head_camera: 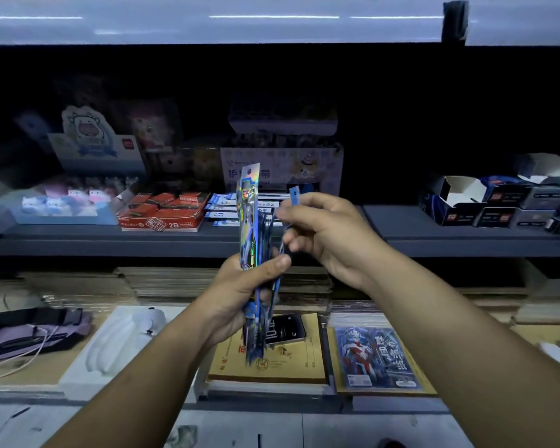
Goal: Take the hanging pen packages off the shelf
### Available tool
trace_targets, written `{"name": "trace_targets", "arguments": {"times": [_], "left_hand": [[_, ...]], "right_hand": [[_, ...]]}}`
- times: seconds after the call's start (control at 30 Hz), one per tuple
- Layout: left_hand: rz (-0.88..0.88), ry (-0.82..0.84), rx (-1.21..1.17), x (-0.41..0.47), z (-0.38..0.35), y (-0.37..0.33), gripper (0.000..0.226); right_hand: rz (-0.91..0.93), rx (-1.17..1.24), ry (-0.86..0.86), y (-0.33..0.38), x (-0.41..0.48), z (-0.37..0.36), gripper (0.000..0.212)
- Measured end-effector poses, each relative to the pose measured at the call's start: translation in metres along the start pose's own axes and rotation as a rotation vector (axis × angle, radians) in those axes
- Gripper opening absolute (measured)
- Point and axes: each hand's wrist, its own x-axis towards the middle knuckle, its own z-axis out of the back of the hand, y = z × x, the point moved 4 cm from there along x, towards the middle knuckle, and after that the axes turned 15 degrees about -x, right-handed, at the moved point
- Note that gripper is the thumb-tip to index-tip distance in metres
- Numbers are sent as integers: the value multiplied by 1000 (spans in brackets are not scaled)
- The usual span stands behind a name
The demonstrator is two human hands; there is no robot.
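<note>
My left hand (240,292) grips a bundle of long, shiny blue foil packets (251,221), held upright in front of a shop shelf. My right hand (324,234) is just right of the bundle and pinches one blue packet (294,193) by its upper part, fingers curled round it. The packets' lower ends hang down over a dark phone (285,329) that lies on a yellow notebook (272,360).
The grey shelf (434,234) carries a red 2B box (162,211), a tray of small plush figures (65,202), blue-white packs (220,205) and dark small boxes (498,205). Below lie a hero-print packet (375,357), a purple bag (29,334) and white items (120,341).
</note>
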Motion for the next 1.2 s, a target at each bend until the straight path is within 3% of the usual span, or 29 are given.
{"name": "trace_targets", "arguments": {"times": [0.07,0.13,0.2,0.3,0.4,0.57,0.63,0.7,0.83,0.93,1.03,1.2], "left_hand": [[9,-53,-33,-2,0,-1,16],[16,-59,-51,-5,1,-3,16],[33,-31,-21,-8,0,-4,23],[4,-110,27,-7,3,-4,33],[-37,-166,98,-5,8,-6,38],[-46,-292,302,-6,19,-8,26],[-66,-326,481,-5,23,-7,25],[-80,-308,661,-6,20,-7,26],[-110,-255,805,-9,8,-7,48],[-125,-231,916,-9,7,-3,66],[-92,-187,882,-8,8,2,70],[-103,-169,680,-8,5,-1,62]], "right_hand": [[0,109,92,0,1,-1,12],[-5,127,121,-3,1,0,7],[27,-44,52,-5,1,4,6],[146,-440,-141,-4,4,16,26],[269,-614,-254,1,8,27,19],[354,-404,-365,10,7,46,4],[380,-336,-382,16,5,47,10],[463,-422,-448,18,3,45,17],[649,-819,-687,15,-5,46,16],[784,-902,-825,13,-13,44,4],[881,-977,-809,10,-16,33,2],[952,-1052,-635,5,-15,18,5]]}}
